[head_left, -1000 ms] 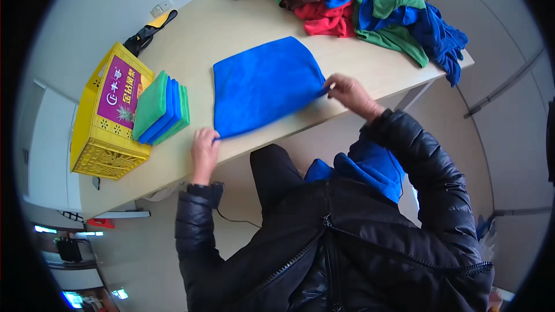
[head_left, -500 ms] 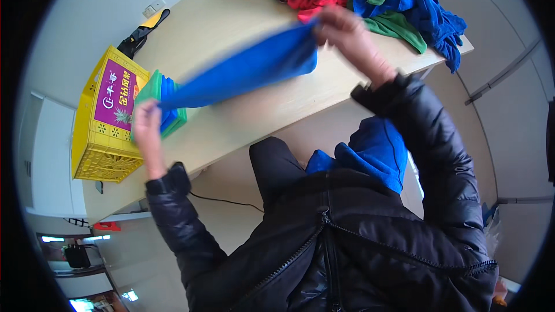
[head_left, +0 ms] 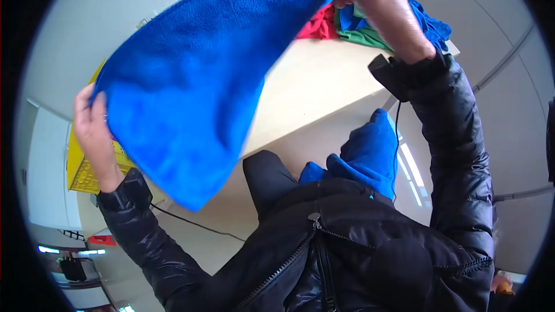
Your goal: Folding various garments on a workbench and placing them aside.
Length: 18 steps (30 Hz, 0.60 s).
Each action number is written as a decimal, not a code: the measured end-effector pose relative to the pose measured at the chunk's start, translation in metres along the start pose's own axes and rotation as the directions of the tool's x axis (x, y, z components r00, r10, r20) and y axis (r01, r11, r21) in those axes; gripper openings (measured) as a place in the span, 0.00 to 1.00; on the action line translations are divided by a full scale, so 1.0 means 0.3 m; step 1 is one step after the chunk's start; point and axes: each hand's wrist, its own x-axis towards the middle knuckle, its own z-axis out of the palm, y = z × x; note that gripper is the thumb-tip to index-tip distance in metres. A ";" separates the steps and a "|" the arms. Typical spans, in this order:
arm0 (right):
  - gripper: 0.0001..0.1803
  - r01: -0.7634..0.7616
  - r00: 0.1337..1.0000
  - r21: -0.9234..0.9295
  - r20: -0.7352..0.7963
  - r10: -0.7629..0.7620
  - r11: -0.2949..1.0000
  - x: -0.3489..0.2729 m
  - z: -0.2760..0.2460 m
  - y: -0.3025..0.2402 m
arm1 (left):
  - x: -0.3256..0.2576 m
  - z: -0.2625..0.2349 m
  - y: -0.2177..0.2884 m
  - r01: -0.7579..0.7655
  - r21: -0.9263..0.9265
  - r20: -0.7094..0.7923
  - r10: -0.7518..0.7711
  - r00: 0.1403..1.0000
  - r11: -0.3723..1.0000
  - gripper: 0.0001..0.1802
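Blue cloth (head_left: 191, 86) was held up in the air, stretched between both hands above the table (head_left: 312, 86), its loose lower corner hanging down toward the near edge of the table. One upper corner was pinched in the left hand (head_left: 95, 133), fingers closed on the hem, out past the table's left end. The opposite corner was gripped in the right hand (head_left: 378, 6), fingers closed on the fabric, raised over the far side of the table.

Much of the table's left half was hidden behind the cloth. A yellow basket (head_left: 87, 170) was seen only in part at the table's left end, masked by the cloth and the left hand. A heap of cloths (head_left: 370, 26), red, green and blue, lay on the far right part of the table, partly covered by the right hand and wrist. A further blue cloth (head_left: 361, 153) was noted below the table's near edge, against the black jacket (head_left: 370, 242). A thin black cable (head_left: 196, 224) ran across the floor under the table's left end.
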 end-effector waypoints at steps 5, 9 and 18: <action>0.03 0.086 0.990 -0.054 -0.106 -0.092 0.995 0.030 0.000 0.016 | 0.003 -0.001 -0.023 0.025 0.000 -0.189 -0.025 0.982 1.000 0.08; 0.03 0.092 0.988 -0.017 -0.124 -0.093 0.996 0.005 0.015 0.031 | -0.006 -0.022 -0.083 -0.013 -0.186 -0.058 0.002 0.998 0.983 0.09; 0.03 0.039 0.997 0.145 -0.072 -0.028 0.989 -0.021 0.013 -0.043 | 0.026 -0.041 -0.076 0.084 -0.242 -0.135 -0.119 0.984 0.967 0.08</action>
